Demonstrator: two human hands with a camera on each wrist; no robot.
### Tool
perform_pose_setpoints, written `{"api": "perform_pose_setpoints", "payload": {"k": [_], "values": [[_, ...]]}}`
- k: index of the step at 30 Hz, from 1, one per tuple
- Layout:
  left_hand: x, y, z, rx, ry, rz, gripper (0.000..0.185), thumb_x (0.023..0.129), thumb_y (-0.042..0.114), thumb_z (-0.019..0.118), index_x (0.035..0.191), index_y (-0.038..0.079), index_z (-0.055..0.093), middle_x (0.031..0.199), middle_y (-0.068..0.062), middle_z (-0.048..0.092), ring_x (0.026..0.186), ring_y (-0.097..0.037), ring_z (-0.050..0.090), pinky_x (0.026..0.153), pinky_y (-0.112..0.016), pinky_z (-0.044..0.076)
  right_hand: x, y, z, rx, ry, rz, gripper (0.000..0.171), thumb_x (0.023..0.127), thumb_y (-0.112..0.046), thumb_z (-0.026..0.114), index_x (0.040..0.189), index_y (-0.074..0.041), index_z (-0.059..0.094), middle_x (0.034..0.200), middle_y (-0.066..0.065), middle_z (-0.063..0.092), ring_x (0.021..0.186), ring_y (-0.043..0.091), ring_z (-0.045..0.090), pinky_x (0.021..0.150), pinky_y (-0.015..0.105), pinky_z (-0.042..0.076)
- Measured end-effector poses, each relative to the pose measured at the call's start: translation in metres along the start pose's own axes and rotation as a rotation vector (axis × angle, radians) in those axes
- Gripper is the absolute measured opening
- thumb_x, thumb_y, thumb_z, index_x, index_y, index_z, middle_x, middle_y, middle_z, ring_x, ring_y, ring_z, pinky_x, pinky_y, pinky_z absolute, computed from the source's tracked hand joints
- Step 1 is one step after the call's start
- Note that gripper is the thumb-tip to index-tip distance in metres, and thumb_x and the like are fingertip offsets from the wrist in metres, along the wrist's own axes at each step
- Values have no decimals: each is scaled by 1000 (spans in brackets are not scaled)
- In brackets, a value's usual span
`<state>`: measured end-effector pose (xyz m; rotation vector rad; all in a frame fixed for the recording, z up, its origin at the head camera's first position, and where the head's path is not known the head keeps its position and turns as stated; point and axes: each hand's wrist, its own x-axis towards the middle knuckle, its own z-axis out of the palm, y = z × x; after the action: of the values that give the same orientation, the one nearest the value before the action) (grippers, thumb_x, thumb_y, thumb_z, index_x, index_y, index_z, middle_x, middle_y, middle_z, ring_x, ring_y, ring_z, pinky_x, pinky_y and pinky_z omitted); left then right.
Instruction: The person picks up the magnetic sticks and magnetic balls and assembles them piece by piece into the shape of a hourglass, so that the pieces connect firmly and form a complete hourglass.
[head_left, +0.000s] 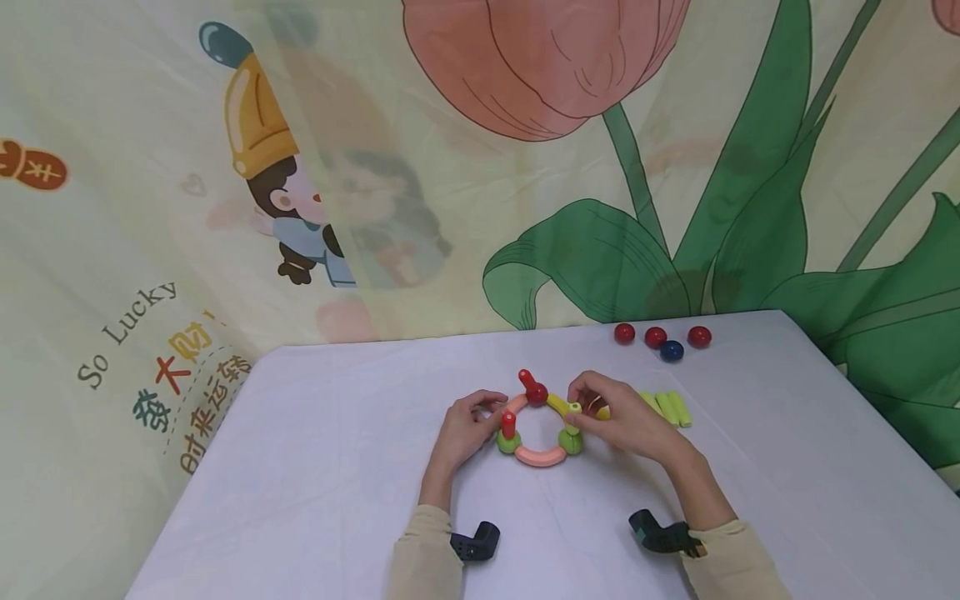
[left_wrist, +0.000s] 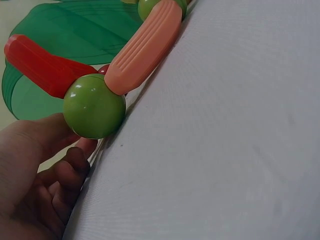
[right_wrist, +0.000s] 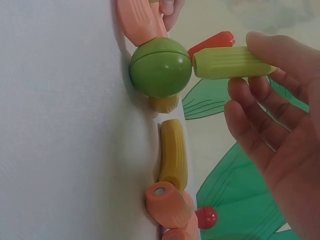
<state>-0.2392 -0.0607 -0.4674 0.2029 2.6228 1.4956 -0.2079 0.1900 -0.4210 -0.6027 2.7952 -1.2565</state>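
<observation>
Brace the ring (head_left: 538, 425) with your left hand (head_left: 467, 429), fingers curled at its left side by the left green ball (head_left: 507, 442) that carries the upright red stick (head_left: 508, 423); whether they truly pinch a piece I cannot tell, so press lightly and don't drag the ring across the table (head_left: 315, 467). With your right hand (head_left: 626, 421), pinch the light green stick (right_wrist: 231, 62) between thumb and fingertips and hold it upright, its end square on the right green ball (right_wrist: 161, 67), so it seats without tipping the ball out of the ring.

The ring lies mid-table, between your hands: pink curved pieces (head_left: 540, 456) and a yellow one (head_left: 558, 405) joined by green balls, with a red ball (head_left: 536, 393) at the far side. To the right lie spare green sticks (head_left: 670, 407), and further back red and blue balls (head_left: 663, 339).
</observation>
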Motion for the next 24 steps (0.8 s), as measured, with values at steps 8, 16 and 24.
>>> {"api": "perform_pose_setpoints", "payload": {"k": [8, 16, 24], "values": [[1, 0, -1, 9, 1, -4, 21, 88, 19, 64, 108, 20, 68, 94, -1, 63, 52, -10, 46, 46, -20, 37, 2, 0, 1, 9, -19, 0, 25, 82, -21, 73, 100, -14, 57, 89, -5, 58, 85, 14, 55, 79, 31, 53], [3, -3, -6, 38, 5, 16, 21, 88, 22, 64, 109, 23, 67, 95, -1, 63, 53, -11, 45, 46, -20, 34, 6, 1, -1, 66, 12, 29, 23, 94, -36, 57, 105, -17, 58, 98, 0, 62, 94, 16, 57, 85, 36, 49], [3, -12, 0, 37, 20, 79, 20, 89, 25, 64, 109, 27, 68, 96, 3, 63, 65, -10, 49, 54, -20, 42, 8, -2, -13, 13, 11, -40, 15, 94, -24, 59, 107, -16, 58, 101, 2, 64, 96, 13, 57, 84, 29, 50]]}}
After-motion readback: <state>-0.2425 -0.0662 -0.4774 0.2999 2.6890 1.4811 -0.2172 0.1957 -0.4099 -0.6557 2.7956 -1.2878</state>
